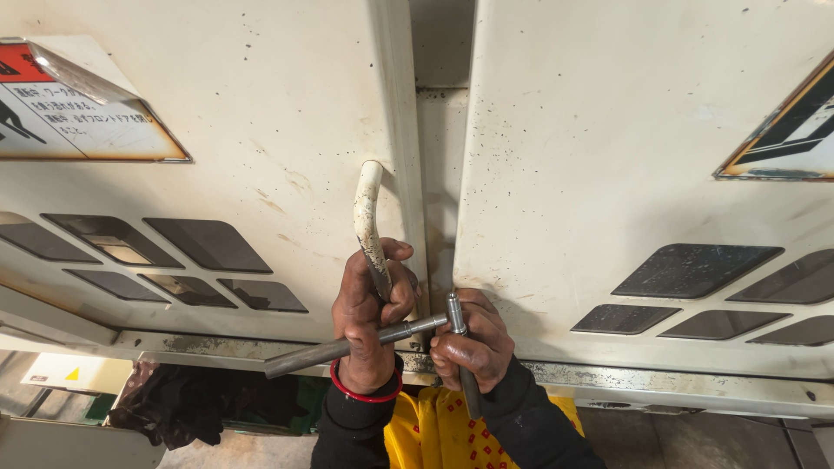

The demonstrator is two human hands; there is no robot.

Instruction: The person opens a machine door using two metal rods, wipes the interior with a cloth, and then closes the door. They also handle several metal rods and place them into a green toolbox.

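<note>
My left hand [369,317] grips the lower part of a worn white door handle [367,208] on the left cream door panel [261,113], and also touches the grey metal cross bar [321,350] of a T-shaped wrench. My right hand [473,343] is closed around the wrench's upright steel shaft [454,311], right beside the gap between the two doors. A red bangle [365,395] circles my left wrist. Both sleeves are dark.
The right cream door panel [643,130] carries dark diamond-shaped windows [691,269]; the left one has similar windows [208,245]. A peeling warning label [78,104] sits upper left. A metal rail [669,386] runs below the doors. Yellow fabric [434,434] and dark cloth [182,404] lie beneath.
</note>
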